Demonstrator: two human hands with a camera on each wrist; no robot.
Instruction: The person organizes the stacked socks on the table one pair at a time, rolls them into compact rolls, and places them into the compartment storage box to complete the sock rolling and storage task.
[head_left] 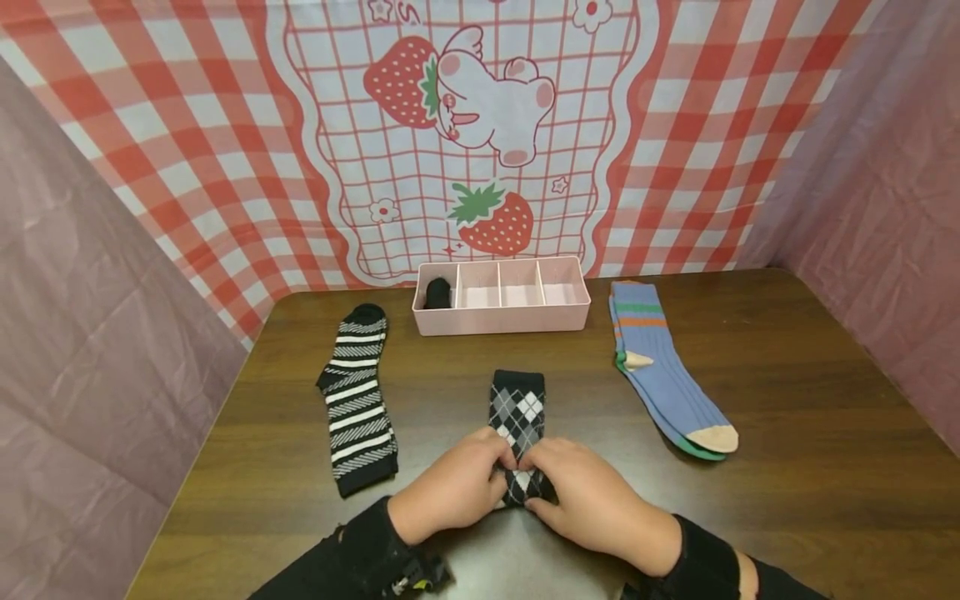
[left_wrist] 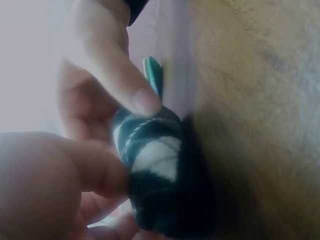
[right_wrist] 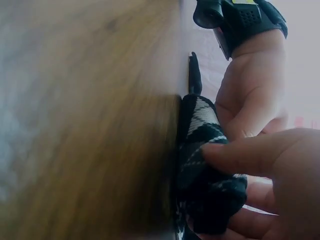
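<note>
Fingers (head_left: 504, 457) of both hands curl around the near end of a black, grey and white argyle sock (head_left: 517, 412) that lies lengthwise on the dark wooden tabletop (head_left: 787, 417), straight in front of the person. The left hand (head_left: 450, 487) grips the rolled-up end from its own side and the right hand (head_left: 588, 500) grips it from the other side, the two hands touching over the roll. In the left wrist view the left thumb and fingers (left_wrist: 95, 175) pinch the thick rolled bundle of the argyle sock (left_wrist: 160, 175), with a finger of the other hand pressing on top of it. In the right wrist view the right hand's fingers (right_wrist: 245, 155) wrap the same roll (right_wrist: 205, 165), which rests against the tabletop (right_wrist: 85, 125). The far part of the sock is flat and unrolled, pointing toward a pink divided organiser box (head_left: 501, 321) at the back of the tabletop. The box's leftmost compartment holds a dark rolled item (head_left: 438, 293). To the left of the hands lies a black sock with white stripes (head_left: 357, 400), well apart from the argyle one. To the right lies a blue ribbed sock (head_left: 663, 379) with orange and green bands and a beige toe. A red checked cloth with strawberries (head_left: 480, 133) hangs behind.
</note>
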